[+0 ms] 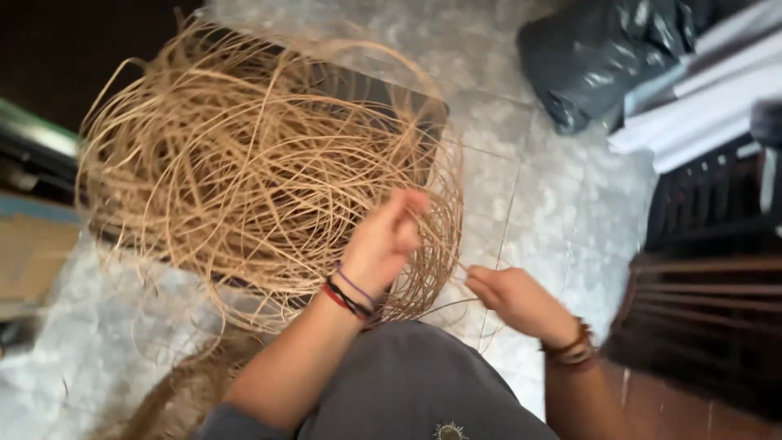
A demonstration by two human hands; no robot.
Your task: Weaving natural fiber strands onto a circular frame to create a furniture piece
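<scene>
We are looking down at a big messy pile of cane strips point(261, 171). The strips are thin, long and pale brown, like dry straw, and they are looping round and round in a loose tangle. The pile is lying on the floor point(562, 204), which is made of grey speckled tiles with thin lines between them. Something dark and flat point(366, 90) is sitting under the pile, but the strips are covering most of it and we cannot tell what it is.

Our left hand point(383, 240) is reaching into the near edge of the tangle. Its fingers are curling in and pinching some strips, though the picture is blurry there and we cannot count how many. Thin string bands point(349, 295) in red, black and purple are going round that wrist.

Our right hand point(509, 293) is sitting just beside the pile, low and to the side. It is closing around a thin strip point(456, 273) that is running back into the tangle. A brown beaded bracelet point(573, 349) is hugging that wrist.

Grey cloth point(407, 391) is covering our lap at the bottom. A shiny black plastic bag point(603, 57) is slumping at the top, next to white boards point(700, 98). Dark woven furniture point(709, 285) is getting cut off at the edge.
</scene>
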